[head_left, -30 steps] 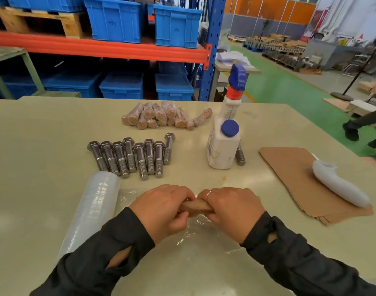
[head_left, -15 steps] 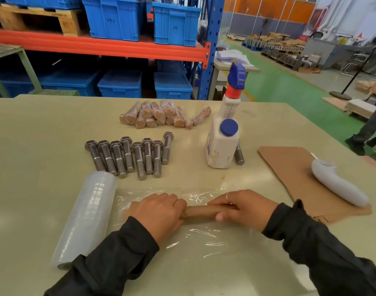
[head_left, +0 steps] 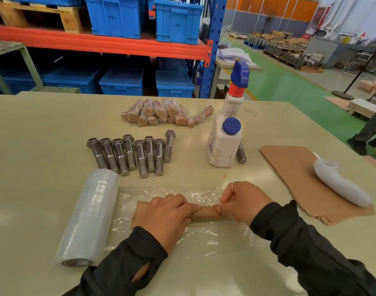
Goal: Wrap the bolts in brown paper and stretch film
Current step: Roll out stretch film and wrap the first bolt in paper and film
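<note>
Brown paper now covers the bolt [head_left: 206,212], and this paper-wrapped bolt lies flat on the sheet of stretch film [head_left: 182,231] spread on the surface [head_left: 33,146], just right of the film roll [head_left: 91,216]. One second ago both hands held the bundle lifted and close together; since then they have put it down and moved apart along it. The left hand [head_left: 167,214] presses on the end nearer the film roll, its grip curled over the paper. The right hand [head_left: 242,201] has moved to the far end, and its fingertips [head_left: 220,208] pinch the paper there, perhaps together with the film edge; I cannot tell which.

I judge that the paper stage is finished for this bolt and the film stage begins: the next move is probably to roll the bundle so that the film clings around it.

Beyond the film roll, eight bare bolts [head_left: 135,154] wait in a row. Farther from it, a heap of finished wrapped bolts [head_left: 165,113] lies. Much work remains. The film is thin and sticky, so it may wrinkle if the roll is not even.
</note>
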